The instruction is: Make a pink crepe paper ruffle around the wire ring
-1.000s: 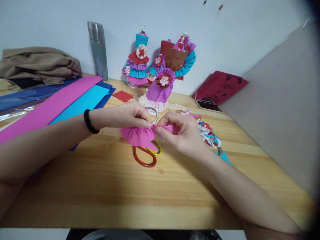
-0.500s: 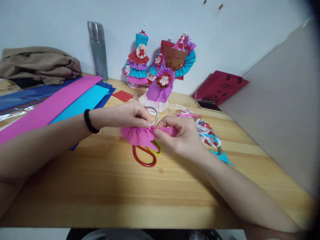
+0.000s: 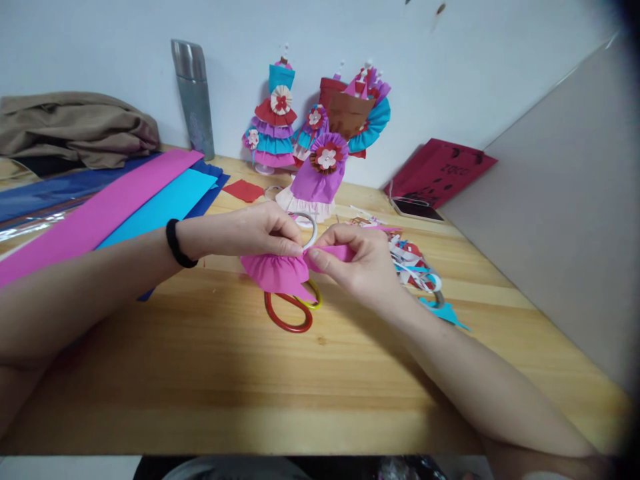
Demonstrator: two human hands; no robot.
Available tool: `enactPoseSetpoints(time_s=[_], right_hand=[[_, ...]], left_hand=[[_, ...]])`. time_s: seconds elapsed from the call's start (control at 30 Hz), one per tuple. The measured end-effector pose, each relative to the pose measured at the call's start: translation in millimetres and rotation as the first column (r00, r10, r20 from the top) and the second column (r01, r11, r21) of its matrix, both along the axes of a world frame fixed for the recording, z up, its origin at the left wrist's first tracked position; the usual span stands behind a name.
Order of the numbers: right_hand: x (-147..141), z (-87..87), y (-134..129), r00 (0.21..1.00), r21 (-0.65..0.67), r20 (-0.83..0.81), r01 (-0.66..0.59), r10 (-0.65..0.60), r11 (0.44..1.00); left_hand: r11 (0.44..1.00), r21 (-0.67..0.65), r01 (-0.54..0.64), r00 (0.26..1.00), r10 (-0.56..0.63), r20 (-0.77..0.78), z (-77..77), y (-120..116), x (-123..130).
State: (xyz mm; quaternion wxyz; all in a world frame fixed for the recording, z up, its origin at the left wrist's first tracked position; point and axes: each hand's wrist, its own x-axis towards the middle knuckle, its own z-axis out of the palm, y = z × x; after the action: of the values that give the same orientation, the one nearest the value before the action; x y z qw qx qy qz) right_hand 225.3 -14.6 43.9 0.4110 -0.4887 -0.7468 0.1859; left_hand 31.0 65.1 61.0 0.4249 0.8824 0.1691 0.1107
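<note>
A pink crepe paper strip (image 3: 274, 272), gathered into ruffles on its left part, is held up over the table between my two hands. The fingers of my left hand (image 3: 273, 230) pinch its top edge above the pleats. Close beside them, my right hand (image 3: 357, 263) pinches the strip where it runs on flat to the right. Under the ruffle lie scissors, with a red handle loop (image 3: 287, 327) and a yellow handle loop (image 3: 316, 293) showing; the blades are hidden. Just behind my fingertips is a white ring-shaped roll (image 3: 311, 230), partly covered.
Paper dresses on small stands (image 3: 280, 113) stand at the back, near a grey flask (image 3: 195, 100). Crepe paper sheets (image 3: 150, 207) lie left, below a brown cloth (image 3: 75, 127). Right are paper scraps (image 3: 413, 263), a phone (image 3: 416, 210) and a magenta bag (image 3: 443, 170).
My right hand has shifted very slightly, its thumb tip now nearer the left fingers. The strip's flat part sits a little differently; both hands still pinch the strip.
</note>
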Motion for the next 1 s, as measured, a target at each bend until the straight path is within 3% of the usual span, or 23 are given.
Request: enactPoseSetpoints(time_s=[0.17,0.33,0.47,1.0], right_hand=[[-1,-1.7,0,1.0,0.016,0.002,0.019,-0.019,1.0],[-1,-4.8,2,1.0,-0.054,-0.016,0.002,-0.003,0.999],[5,-5.8,7,1.0,-0.082,-0.018,-0.009,0.008,0.997],[8,5.5,1,0.989,0.04,0.025,-0.145,0.144,0.989]], left_hand=[[1.0,0.008,0.01,1.0,-0.01,-0.004,-0.6,-1,1],[0.997,0.024,0.073,0.997,-0.073,0.004,-1.3,-1,2],[0.998,0.018,0.06,0.998,-0.059,-0.012,0.0,-1,1],[0.999,-0.034,0.041,0.999,-0.041,0.015,-1.6,3,-2]])
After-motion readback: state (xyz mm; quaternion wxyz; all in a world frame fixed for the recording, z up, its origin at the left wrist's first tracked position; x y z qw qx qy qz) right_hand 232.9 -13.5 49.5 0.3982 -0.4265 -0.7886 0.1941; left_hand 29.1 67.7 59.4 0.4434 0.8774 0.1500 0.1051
